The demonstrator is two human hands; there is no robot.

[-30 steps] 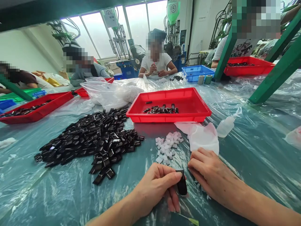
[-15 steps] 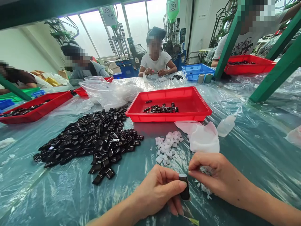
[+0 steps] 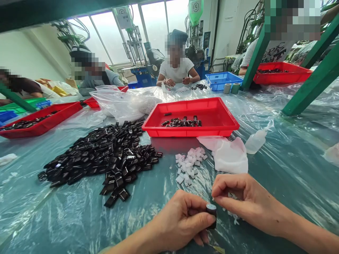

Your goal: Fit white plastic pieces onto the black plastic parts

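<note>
In my left hand (image 3: 180,220) a small black block-shaped part (image 3: 212,223) is held between thumb and fingers, its pale bluish end (image 3: 211,207) facing up. Close beside it, my right hand (image 3: 250,204) pinches thumb and forefinger together just above that end. A tiny pale speck shows at those fingertips, too small to name. Beneath the right hand lie small white bits (image 3: 233,218), partly hidden by it. A heap of flat translucent white pieces (image 3: 189,162) is on the plastic sheet beyond both hands.
Left of the hands spreads a large pile of black parts (image 3: 106,158). A red tray (image 3: 190,132) holding some black parts stands ahead. A white cloth-like bag (image 3: 230,157) and a squeeze bottle (image 3: 255,141) lie to the right. Green posts (image 3: 312,77) rise at right; co-workers sit across the table.
My left hand has shifted slightly right and down and tilted the black part, so its pale end shows more. My right hand stays pinched, slightly lower.
</note>
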